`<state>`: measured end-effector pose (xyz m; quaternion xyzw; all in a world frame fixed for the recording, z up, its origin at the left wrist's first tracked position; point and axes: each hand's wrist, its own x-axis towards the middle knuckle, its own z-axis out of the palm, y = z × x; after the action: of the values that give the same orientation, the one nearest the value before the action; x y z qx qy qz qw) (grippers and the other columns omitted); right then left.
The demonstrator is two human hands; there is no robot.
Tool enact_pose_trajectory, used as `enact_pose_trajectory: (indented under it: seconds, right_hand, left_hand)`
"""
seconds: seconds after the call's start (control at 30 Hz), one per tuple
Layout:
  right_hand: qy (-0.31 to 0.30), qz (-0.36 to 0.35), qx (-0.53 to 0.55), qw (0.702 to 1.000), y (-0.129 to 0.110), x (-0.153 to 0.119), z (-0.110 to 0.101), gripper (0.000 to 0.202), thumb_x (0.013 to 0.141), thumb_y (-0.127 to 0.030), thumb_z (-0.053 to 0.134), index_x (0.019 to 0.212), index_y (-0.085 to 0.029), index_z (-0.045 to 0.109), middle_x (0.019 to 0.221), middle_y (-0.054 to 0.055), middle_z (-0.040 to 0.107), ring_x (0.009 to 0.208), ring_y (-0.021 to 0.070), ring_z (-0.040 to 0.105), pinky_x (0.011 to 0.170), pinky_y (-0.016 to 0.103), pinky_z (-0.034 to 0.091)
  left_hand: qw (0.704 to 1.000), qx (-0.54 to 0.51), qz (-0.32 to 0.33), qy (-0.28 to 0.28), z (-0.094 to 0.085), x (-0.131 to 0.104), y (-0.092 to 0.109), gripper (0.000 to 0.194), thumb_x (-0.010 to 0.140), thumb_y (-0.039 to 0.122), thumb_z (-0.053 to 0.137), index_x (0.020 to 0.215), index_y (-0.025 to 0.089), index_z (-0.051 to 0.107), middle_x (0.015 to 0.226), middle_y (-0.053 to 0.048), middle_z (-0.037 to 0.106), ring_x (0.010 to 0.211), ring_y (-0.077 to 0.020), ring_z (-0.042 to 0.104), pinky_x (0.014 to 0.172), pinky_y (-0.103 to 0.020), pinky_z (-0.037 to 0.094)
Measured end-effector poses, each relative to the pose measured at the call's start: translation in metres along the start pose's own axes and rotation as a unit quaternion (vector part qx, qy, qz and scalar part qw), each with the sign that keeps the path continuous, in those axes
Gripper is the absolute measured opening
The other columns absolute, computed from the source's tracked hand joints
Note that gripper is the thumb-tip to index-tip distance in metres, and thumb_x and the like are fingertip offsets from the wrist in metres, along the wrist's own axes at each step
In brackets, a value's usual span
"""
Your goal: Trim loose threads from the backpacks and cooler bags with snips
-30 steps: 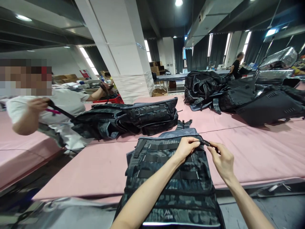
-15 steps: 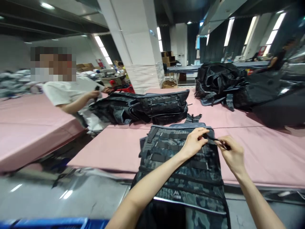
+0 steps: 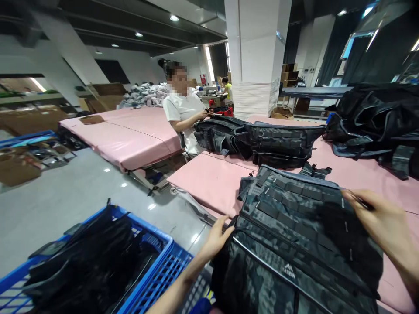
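A dark camouflage backpack (image 3: 294, 226) with rows of webbing straps and a small white logo lies on the near edge of the pink-covered table (image 3: 203, 174). At the backpack's left side is my left hand (image 3: 218, 235), fingers spread and touching its edge. Near the upper right corner of the pack, my right hand (image 3: 376, 209) is closed round a small dark tool, whose kind I cannot make out. Part of the right hand's fingers overlaps the pack.
At lower left, a blue crate (image 3: 166, 248) holds dark bags. More dark backpacks (image 3: 278, 141) lie across the table, with a larger pile (image 3: 376, 117) at right. A person in white (image 3: 183, 109) stands beyond, handling something small. A white pillar (image 3: 255, 56) rises behind.
The view has swung left and down, bringing the blue crate in. My left hand has moved from the pack's top to its left side and opened. My right hand remains near the upper right corner.
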<state>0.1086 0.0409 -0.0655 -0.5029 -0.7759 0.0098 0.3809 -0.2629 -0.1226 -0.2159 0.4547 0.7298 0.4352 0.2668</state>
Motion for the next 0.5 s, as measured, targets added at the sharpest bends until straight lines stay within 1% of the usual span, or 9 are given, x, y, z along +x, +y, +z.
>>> enact_pose_trajectory:
  seconds: [0.07,0.1,0.13,0.2,0.27,0.3,0.37,0.43,0.5]
  right_hand:
    - [-0.076,-0.002,-0.005,0.997,-0.033,0.04,0.032,0.036,0.081,-0.045,0.042,0.096,-0.022,0.065,0.108,0.007,0.066,0.1,0.0263,0.06,0.082,0.035,0.046]
    - [-0.108,0.004,-0.019,0.994,-0.046,0.058,0.051,0.035,0.081,-0.041,0.043,0.1,-0.021,0.065,0.112,0.008,0.064,0.103,0.0268,0.058,0.083,0.035,0.044]
    - [-0.142,0.02,-0.035,0.989,-0.056,0.072,0.071,0.035,0.081,-0.04,0.044,0.099,-0.021,0.066,0.109,0.01,0.065,0.101,0.0274,0.059,0.082,0.036,0.044]
    - [-0.192,0.043,-0.049,0.979,-0.069,0.092,0.105,0.03,0.077,-0.042,0.051,0.084,-0.02,0.069,0.087,0.011,0.07,0.086,0.0277,0.063,0.071,0.034,0.045]
    - [-0.219,0.06,-0.051,0.972,-0.074,0.1,0.126,0.025,0.071,-0.042,0.059,0.071,-0.02,0.069,0.07,0.008,0.068,0.073,0.0255,0.064,0.062,0.031,0.043]
    - [-0.222,0.066,-0.048,0.972,-0.076,0.101,0.13,0.023,0.069,-0.041,0.061,0.068,-0.02,0.068,0.066,0.007,0.067,0.069,0.024,0.063,0.059,0.029,0.042]
    - [-0.205,0.074,-0.034,0.975,-0.079,0.1,0.126,0.023,0.07,-0.041,0.06,0.07,-0.019,0.067,0.063,0.004,0.065,0.065,0.0208,0.062,0.056,0.027,0.039]
    - [-0.166,0.077,-0.018,0.983,-0.084,0.1,0.11,0.026,0.074,-0.042,0.055,0.073,-0.019,0.066,0.063,0.002,0.063,0.065,0.0184,0.06,0.055,0.026,0.038]
    - [-0.118,0.075,-0.002,0.99,-0.092,0.102,0.083,0.026,0.075,-0.041,0.054,0.072,-0.018,0.065,0.061,0.001,0.061,0.063,0.0167,0.058,0.055,0.025,0.037]
  left_hand:
    - [0.995,-0.026,-0.053,-0.081,0.005,-0.011,-0.026,0.05,0.075,0.04,0.051,0.115,0.01,0.056,0.115,-0.013,0.062,0.108,-0.0253,0.056,0.098,-0.038,0.041]
    - [0.991,-0.04,-0.061,-0.112,0.008,-0.015,-0.035,0.051,0.077,0.041,0.047,0.117,0.01,0.055,0.115,-0.012,0.062,0.109,-0.0243,0.056,0.098,-0.036,0.041]
    - [0.988,-0.052,-0.058,-0.133,0.01,-0.018,-0.042,0.052,0.078,0.041,0.044,0.119,0.01,0.053,0.115,-0.011,0.062,0.11,-0.0233,0.056,0.099,-0.034,0.041]
    - [0.986,-0.052,-0.053,-0.151,0.012,-0.021,-0.051,0.051,0.079,0.04,0.042,0.12,0.01,0.052,0.114,-0.01,0.063,0.11,-0.0225,0.056,0.098,-0.032,0.04]
    - [0.985,-0.025,-0.082,-0.147,0.012,-0.023,-0.055,0.048,0.078,0.038,0.042,0.114,0.009,0.056,0.11,-0.011,0.065,0.104,-0.0237,0.058,0.093,-0.033,0.043]
    - [0.986,-0.01,-0.095,-0.14,0.013,-0.024,-0.056,0.046,0.078,0.038,0.042,0.11,0.01,0.059,0.107,-0.011,0.066,0.101,-0.0241,0.06,0.09,-0.033,0.044]
    - [0.989,0.013,-0.096,-0.116,0.015,-0.029,-0.055,0.041,0.08,0.04,0.039,0.099,0.012,0.063,0.098,-0.009,0.068,0.092,-0.0233,0.062,0.083,-0.031,0.046]
    - [0.993,0.019,-0.079,-0.084,0.018,-0.035,-0.051,0.043,0.083,0.045,0.036,0.088,0.014,0.065,0.085,-0.006,0.069,0.081,-0.0206,0.062,0.074,-0.027,0.046]
    - [0.996,0.012,-0.067,-0.053,0.019,-0.037,-0.041,0.047,0.085,0.049,0.035,0.081,0.013,0.065,0.074,-0.004,0.067,0.071,-0.018,0.06,0.066,-0.024,0.045]
